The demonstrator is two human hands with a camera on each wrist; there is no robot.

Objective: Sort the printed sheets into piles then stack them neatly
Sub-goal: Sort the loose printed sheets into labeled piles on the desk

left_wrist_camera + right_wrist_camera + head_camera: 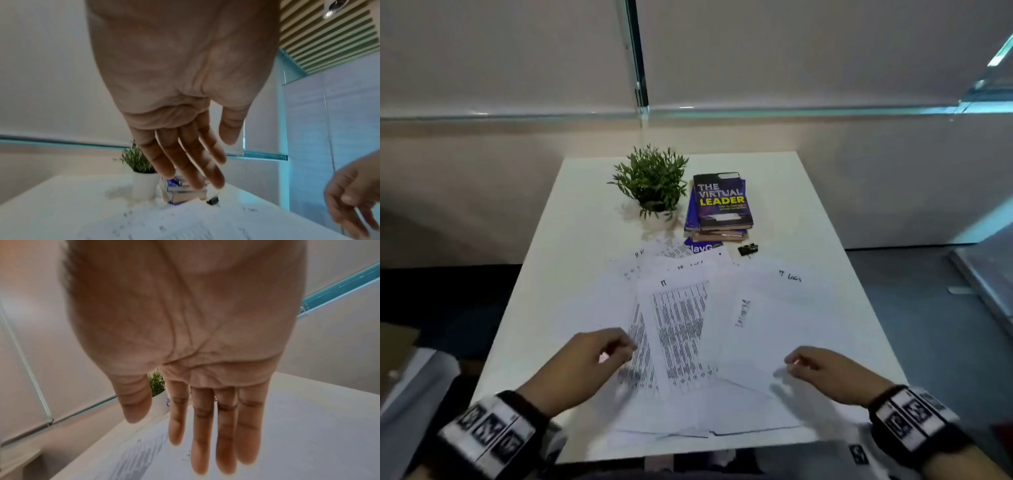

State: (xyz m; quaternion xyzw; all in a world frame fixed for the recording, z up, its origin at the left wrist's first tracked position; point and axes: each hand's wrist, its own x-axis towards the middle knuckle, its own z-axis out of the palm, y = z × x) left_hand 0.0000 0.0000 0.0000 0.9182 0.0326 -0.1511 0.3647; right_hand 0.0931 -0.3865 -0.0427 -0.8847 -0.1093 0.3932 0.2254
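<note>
Now | left hand (589,359) and right hand (828,373) both loose, empty | printed sheets (681,329) fanned between them, long axis near-to-far, nearer the left.

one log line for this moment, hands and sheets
left hand: open, empty | right hand: open, empty | white printed sheets: fanned, unsorted on white table

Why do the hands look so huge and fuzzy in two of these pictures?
Both wrist views are very wide-angle and close, so the left hand and right hand balloon and blur. The head view is sharper at the book, but the printed sheets smear and glare white.
</note>
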